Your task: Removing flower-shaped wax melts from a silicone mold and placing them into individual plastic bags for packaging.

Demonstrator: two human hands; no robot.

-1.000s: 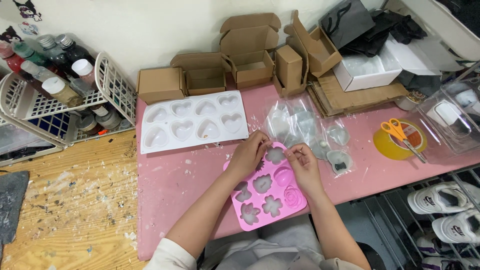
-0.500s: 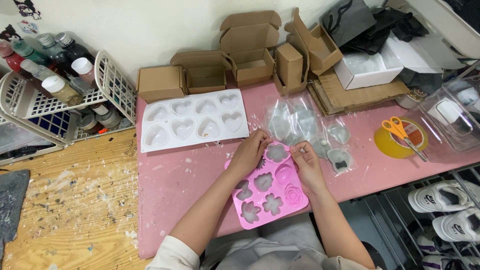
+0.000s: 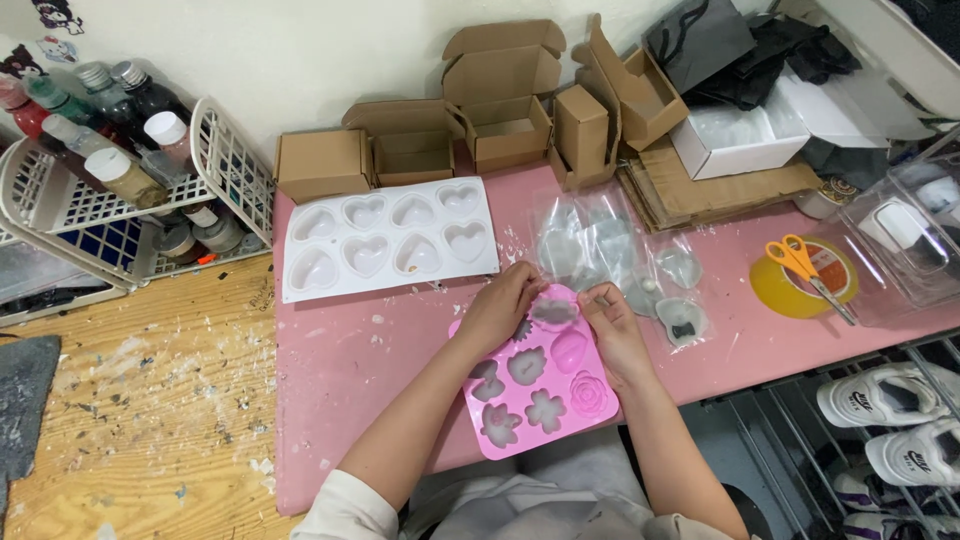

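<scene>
Both hands work at the far end of a pink silicone mould [image 3: 535,390] that lies at the front edge of the pink table [image 3: 350,350], near its middle. The left hand [image 3: 500,308] is curled over the mould's far-left corner, fingers pressing its rim. The right hand [image 3: 612,325] grips the far-right corner — thumb and fingers seem pinched on the rim, though the fingertips are partly hidden. Between them a grey cast piece [image 3: 553,311] sits in the far cavity. Flower and leaf shapes fill other cavities.

Behind the left hand lies a white heart-shaped mould [image 3: 385,240], towards the table's back-left corner. Clear plastic bags [image 3: 600,250] lie just beyond the right hand — small brown cardboard boxes [image 3: 500,125] line the back edge. Orange scissors [image 3: 805,265] rest on a yellow tape roll [image 3: 780,290] near the right edge.
</scene>
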